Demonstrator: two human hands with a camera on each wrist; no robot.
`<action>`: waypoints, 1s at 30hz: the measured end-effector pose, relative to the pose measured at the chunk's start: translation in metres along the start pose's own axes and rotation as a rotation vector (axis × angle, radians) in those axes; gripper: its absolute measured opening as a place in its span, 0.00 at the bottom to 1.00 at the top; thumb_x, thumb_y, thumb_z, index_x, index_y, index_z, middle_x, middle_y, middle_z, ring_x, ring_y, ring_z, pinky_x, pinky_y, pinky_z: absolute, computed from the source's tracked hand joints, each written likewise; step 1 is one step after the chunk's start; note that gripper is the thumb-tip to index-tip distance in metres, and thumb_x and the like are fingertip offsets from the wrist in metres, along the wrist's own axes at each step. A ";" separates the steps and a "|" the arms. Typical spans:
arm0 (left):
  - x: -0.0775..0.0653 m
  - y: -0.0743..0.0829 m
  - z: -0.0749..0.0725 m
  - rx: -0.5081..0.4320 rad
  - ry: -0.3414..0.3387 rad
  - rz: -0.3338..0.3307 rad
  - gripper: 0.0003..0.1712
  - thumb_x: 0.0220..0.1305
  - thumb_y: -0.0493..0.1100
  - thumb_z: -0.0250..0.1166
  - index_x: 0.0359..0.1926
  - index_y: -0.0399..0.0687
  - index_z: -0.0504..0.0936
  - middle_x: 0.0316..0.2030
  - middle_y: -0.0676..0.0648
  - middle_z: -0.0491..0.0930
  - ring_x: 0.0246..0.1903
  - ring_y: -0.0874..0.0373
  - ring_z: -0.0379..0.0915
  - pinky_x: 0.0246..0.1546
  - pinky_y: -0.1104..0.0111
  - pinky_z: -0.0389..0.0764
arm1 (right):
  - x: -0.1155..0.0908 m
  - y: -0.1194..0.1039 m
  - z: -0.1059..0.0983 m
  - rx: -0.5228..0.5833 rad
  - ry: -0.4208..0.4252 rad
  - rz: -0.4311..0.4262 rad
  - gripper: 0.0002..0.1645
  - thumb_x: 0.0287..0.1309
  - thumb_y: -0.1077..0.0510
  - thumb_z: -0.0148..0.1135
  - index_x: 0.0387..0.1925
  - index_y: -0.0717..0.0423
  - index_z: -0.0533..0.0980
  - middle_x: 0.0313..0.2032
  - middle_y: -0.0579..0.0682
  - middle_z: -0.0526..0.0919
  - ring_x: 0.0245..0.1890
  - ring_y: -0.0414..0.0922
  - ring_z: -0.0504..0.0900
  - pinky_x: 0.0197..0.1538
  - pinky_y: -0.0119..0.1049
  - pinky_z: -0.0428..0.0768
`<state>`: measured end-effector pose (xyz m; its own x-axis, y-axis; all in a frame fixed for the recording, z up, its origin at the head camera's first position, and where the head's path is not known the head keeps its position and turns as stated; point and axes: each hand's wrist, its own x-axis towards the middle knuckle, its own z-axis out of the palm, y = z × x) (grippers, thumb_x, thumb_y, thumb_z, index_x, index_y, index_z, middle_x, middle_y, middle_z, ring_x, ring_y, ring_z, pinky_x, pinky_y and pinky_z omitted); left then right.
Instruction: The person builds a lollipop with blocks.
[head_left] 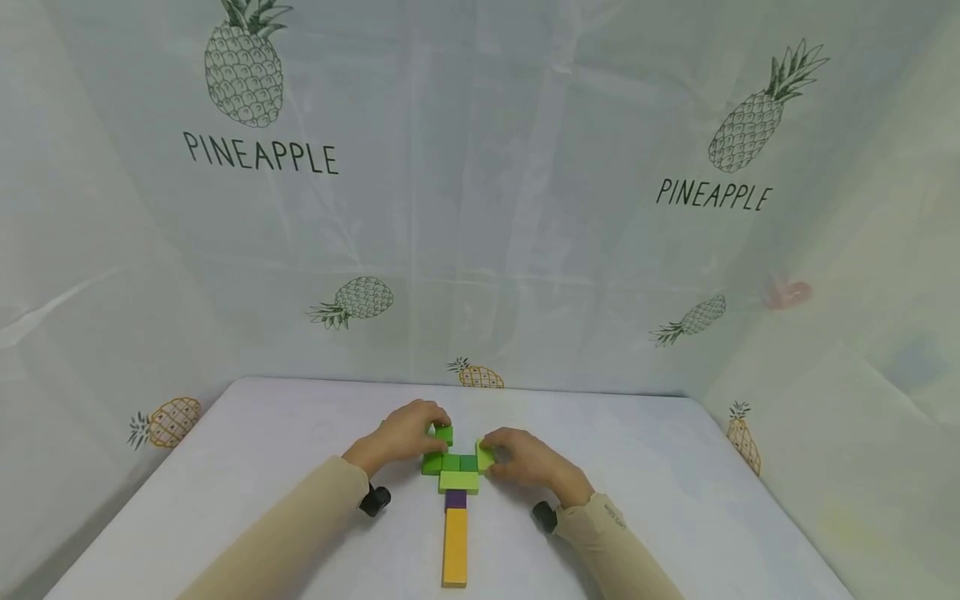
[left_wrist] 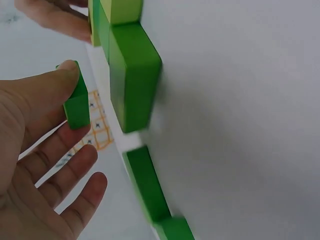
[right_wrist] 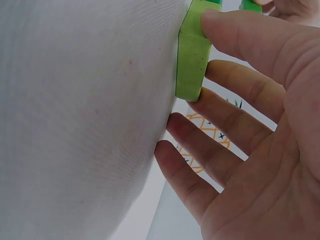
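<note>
Nearest, two beige cloth sleeves (head_left: 279, 533) come in from left and right, each with one small black wrist device (head_left: 375, 501) near the cuff. Between them on the smooth white table (head_left: 675, 475) lies one long, flat orange block (head_left: 454, 547), pointing away, with one small purple block (head_left: 456, 499) at its far end. Next comes one light green crosspiece (head_left: 458, 482), a rectangle laid sideways, and just beyond it a row: one green block (head_left: 431, 464) at left, two squarish green blocks (head_left: 460, 463) in the middle, and one lime block (head_left: 486, 458) at the right end, its long side running near to far. The right hand (head_left: 528, 458) pinches that lime block between thumb and fingertips, the remaining fingers loosely spread. The left hand (head_left: 407, 431) holds one small, glossy green piece (head_left: 444, 435) above the row's left part, thumb against fingertips, the outer fingers apart and gently bent. Two more green blocks (left_wrist: 147, 185) show in the left wrist view, left of the row with a gap between. Farthest hangs a creased, translucent curtain (head_left: 480, 208) printed with seven pineapples and two "PINEAPPLE" words.
</note>
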<state>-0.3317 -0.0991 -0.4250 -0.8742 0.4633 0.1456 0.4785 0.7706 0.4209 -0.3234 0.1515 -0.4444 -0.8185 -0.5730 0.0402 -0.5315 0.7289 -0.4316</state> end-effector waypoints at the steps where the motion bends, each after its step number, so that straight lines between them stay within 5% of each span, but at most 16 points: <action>1: 0.002 0.002 0.002 -0.008 -0.009 -0.005 0.18 0.53 0.47 0.73 0.46 0.51 0.83 0.39 0.57 0.79 0.44 0.56 0.72 0.50 0.59 0.75 | 0.000 0.000 0.000 -0.001 0.001 -0.003 0.24 0.56 0.56 0.66 0.55 0.53 0.76 0.55 0.46 0.78 0.59 0.47 0.72 0.63 0.46 0.68; 16: 0.027 0.013 0.028 -0.041 -0.089 -0.035 0.18 0.56 0.49 0.71 0.47 0.52 0.83 0.43 0.55 0.80 0.47 0.57 0.74 0.52 0.60 0.74 | 0.000 0.000 -0.001 -0.002 -0.009 0.009 0.25 0.55 0.56 0.67 0.55 0.54 0.76 0.55 0.47 0.78 0.60 0.47 0.72 0.63 0.47 0.69; 30: 0.032 0.022 0.031 -0.063 -0.149 -0.008 0.16 0.59 0.48 0.68 0.47 0.48 0.83 0.42 0.53 0.81 0.46 0.56 0.75 0.50 0.61 0.76 | 0.000 0.001 -0.003 0.004 -0.004 -0.061 0.24 0.56 0.57 0.66 0.55 0.58 0.76 0.54 0.50 0.79 0.58 0.48 0.73 0.61 0.47 0.70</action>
<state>-0.3463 -0.0543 -0.4387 -0.8537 0.5208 0.0095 0.4615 0.7478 0.4774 -0.3246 0.1528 -0.4422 -0.7839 -0.6176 0.0632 -0.5794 0.6911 -0.4320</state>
